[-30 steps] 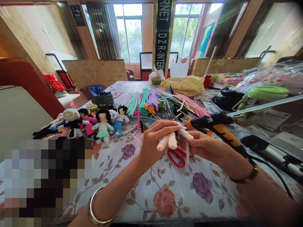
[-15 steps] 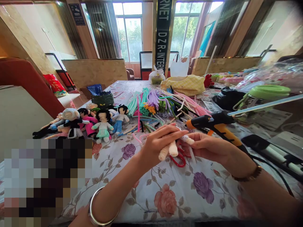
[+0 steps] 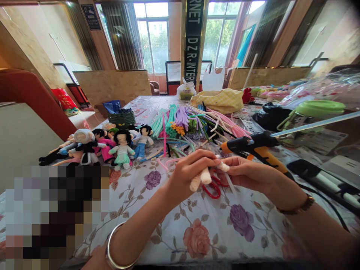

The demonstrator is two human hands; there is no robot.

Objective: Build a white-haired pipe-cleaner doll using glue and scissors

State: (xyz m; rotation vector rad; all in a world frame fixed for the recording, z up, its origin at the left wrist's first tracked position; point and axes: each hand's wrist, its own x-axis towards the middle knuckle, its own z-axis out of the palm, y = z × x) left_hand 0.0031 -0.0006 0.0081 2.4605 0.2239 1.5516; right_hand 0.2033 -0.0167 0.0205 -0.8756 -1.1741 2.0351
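My left hand is closed around a small cream doll made of fuzzy pipe cleaner, its two stubby legs sticking out below my fingers. With thumb and fingertips, my right hand pinches the doll's pale arm end on the right. Much of the doll's body is hidden by my fingers. Directly under it on the cloth lie red-handled scissors, their blades out of sight. A thin whitish stick shows beside them, below my right hand. Just beyond that hand rests a black and orange glue gun.
Several finished dolls sit at the left of the flowered tablecloth. Bundles of coloured pipe cleaners lie behind my hands, near a yellow checked pouch. At right stand a green-lidded jar and a black bag.
Both hands keep hold of the doll. My left fingers have curled in more, and the doll has shifted slightly. The glue gun and scissors stay in place.
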